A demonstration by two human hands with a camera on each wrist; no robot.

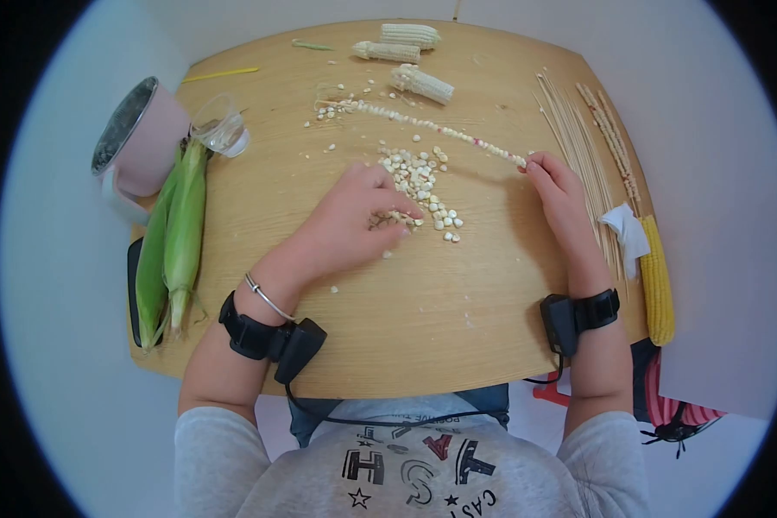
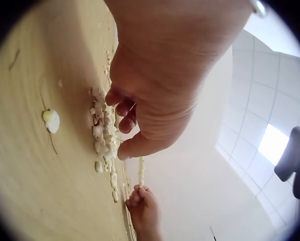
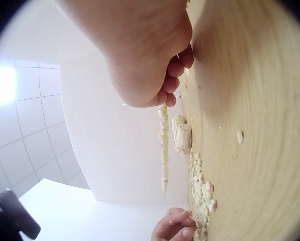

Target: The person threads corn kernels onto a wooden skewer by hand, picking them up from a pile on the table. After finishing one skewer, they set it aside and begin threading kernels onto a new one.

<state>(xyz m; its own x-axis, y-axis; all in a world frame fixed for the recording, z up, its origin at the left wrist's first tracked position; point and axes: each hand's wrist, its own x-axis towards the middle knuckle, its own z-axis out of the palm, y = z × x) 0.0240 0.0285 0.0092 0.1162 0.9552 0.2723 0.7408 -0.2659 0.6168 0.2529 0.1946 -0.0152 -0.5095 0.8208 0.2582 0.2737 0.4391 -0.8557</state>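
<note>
My right hand [image 1: 558, 194] pinches the near end of a thin skewer of corn kernels [image 1: 436, 129]. The skewer slants away to the left above the table, its row mostly cream with a few reddish kernels. In the right wrist view the skewer of kernels [image 3: 164, 145] extends from under the fingertips. My left hand [image 1: 345, 216] hovers at a pile of loose corn kernels [image 1: 414, 173], fingers loosely bent, thumb apart from them. Seen from the left wrist, the left hand [image 2: 155, 100] has its fingertips close beside the kernels [image 2: 104, 125], with nothing visible between them.
Stripped corncobs [image 1: 423, 85] lie at the back. To the left are a pink pot [image 1: 151, 138], a clear cup [image 1: 223, 134] and corn ears in green husks [image 1: 186, 224]. Bare sticks [image 1: 583, 155], filled skewers [image 1: 613, 138], a white tissue [image 1: 626, 231] and a yellow cob [image 1: 656, 281] line the right.
</note>
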